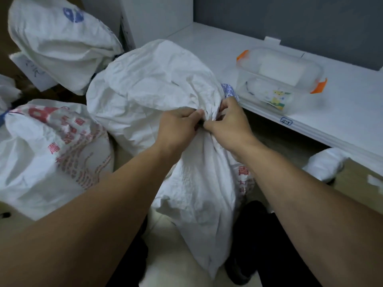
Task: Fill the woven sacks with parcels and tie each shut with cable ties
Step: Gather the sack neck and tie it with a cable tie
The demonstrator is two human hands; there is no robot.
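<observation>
Both hands meet at the gathered neck of the white woven sack (pixel 145 83), which lies on the floor beside the front edge of the white shelf (pixel 342 112): the left hand (pixel 178 126) and the right hand (pixel 228 121) each pinch the bunched fabric tight, fingers curled, thumbs nearly touching over something small and dark between them. A red-printed sack (pixel 51 150) sits just left, a blue-printed sack (pixel 60 38) behind it, and a clear box with orange clips (pixel 279 77) rests near the shelf's front edge.

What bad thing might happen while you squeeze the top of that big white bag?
The bunched neck of the sack could slip from the left hand or right hand and open before it is tied. The full sack leans, so it might tip toward the clear box on the shelf edge.
</observation>
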